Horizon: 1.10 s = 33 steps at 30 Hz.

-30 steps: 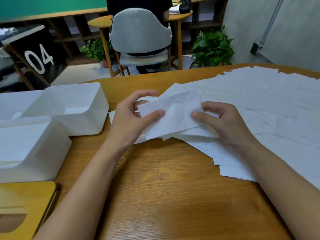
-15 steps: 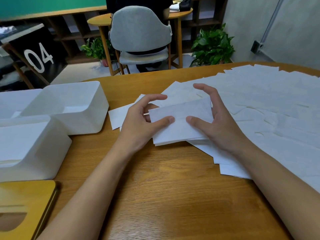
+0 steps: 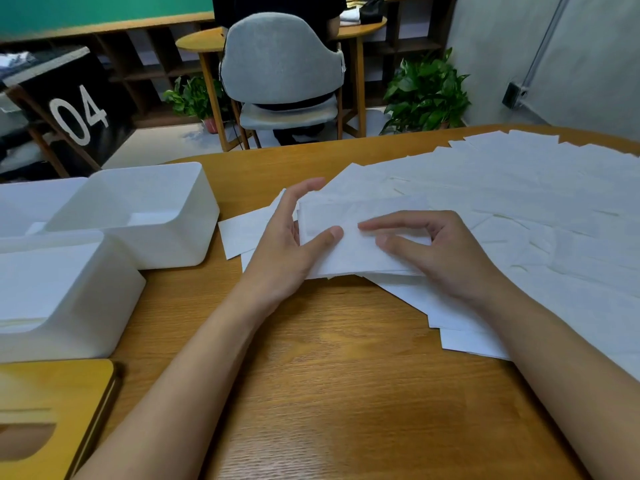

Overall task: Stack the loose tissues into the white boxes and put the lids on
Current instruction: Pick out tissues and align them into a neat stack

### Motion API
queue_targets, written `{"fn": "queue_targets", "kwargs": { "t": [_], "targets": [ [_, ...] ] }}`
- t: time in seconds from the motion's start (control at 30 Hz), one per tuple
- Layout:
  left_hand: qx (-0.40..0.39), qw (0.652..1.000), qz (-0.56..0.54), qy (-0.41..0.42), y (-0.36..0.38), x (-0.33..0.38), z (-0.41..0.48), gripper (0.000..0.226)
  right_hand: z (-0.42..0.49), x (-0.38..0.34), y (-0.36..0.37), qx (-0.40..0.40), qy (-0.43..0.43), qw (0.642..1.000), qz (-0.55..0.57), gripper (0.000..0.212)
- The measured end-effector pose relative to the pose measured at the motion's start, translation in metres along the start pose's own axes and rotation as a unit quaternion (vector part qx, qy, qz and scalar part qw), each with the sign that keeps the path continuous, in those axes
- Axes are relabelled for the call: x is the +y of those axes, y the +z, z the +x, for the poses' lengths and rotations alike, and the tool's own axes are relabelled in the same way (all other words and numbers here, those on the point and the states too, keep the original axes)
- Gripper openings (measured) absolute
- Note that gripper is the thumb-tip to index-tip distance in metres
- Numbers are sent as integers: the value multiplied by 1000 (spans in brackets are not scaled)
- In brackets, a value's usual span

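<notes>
**Both hands on a small tissue stack, centre frame**

Left hand point(image 3: 289, 245): forearm comes in from the lower left. Thumb lies flat on top of the small stack of tissues point(image 3: 349, 252), and the fingers reach up nearly straight along its left end, so that end is pinched in the fork of the hand.

Right hand point(image 3: 450, 252): forearm comes in from the lower right. Index finger stretches left across the top of the stack with the thumb just below it. The other fingers are curled, clamping the right end.

The stack sits low over the wooden table point(image 3: 329, 393), on the near edge of the loose tissues point(image 3: 526, 209) that spread toward the right.

Left of frame: open white box point(image 3: 166, 237), with the nearer white box point(image 3: 86, 317) touching it. Wooden lid point(image 3: 59, 393) at lower left.
</notes>
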<state>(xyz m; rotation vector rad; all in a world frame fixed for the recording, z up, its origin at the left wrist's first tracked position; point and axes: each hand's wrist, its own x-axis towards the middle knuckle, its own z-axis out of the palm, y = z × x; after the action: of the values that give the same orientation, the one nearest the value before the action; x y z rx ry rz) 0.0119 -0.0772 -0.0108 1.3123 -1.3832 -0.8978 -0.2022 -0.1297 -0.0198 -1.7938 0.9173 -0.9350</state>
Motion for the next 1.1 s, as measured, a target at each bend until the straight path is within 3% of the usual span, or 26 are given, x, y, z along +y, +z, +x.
{"fn": "queue_targets", "kwargs": {
  "t": [0.1,0.2,0.27,0.37,0.63,0.87,0.93,1.1],
  "targets": [
    [37,996,85,16,-12,-8,5,56,1,6,-2,69,18,997,-10,29],
    [90,949,296,51,-29,-25,13,50,4,11,-7,123,22,992,-21,30],
    [85,928,361,30,-38,-36,17,44,4,11,-8,133,23,991,-21,30],
    [82,924,374,7,-42,-46,22,42,4,12,-5,127,25,991,-20,30],
    [137,908,392,55,-47,-53,25,20,5,14,-5,118,31,992,-29,31],
    [201,864,424,183,-42,-30,18,11,7,18,-4,144,38,988,-50,31],
    [199,875,387,214,-38,-20,14,6,7,17,-4,144,39,987,-56,30],
    [82,961,204,168,-27,-6,7,11,4,7,0,89,12,995,-48,36]
  ]
}}
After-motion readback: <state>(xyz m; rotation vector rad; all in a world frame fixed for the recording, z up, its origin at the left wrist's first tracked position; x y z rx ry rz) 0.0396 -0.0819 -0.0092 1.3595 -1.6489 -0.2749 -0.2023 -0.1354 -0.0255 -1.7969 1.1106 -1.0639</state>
